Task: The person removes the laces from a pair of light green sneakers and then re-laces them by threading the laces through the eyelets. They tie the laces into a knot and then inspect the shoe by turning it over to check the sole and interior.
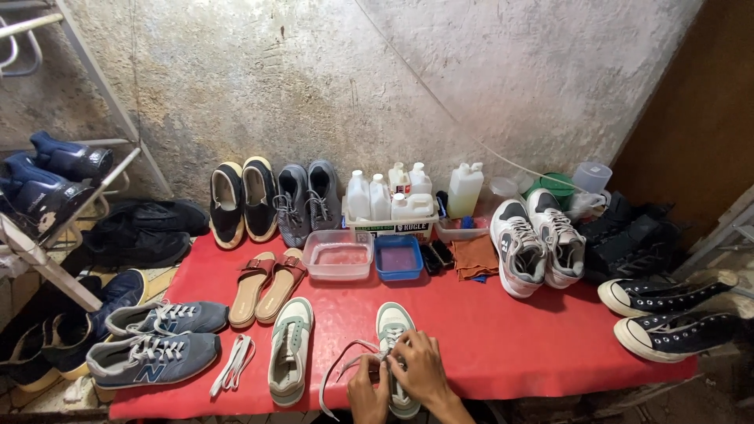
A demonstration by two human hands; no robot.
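My left hand and my right hand are together over a white and pale green sneaker at the front edge of the red mat. Both hands pinch its white shoelace, which trails loose to the left. The matching sneaker lies to the left without a lace. A loose folded white lace lies beside it.
Behind are tan sandals, a clear tub, a blue tub, white bottles in a crate, grey sneakers, white-grey sneakers. Blue sneakers sit left, black high-tops right, a shoe rack far left.
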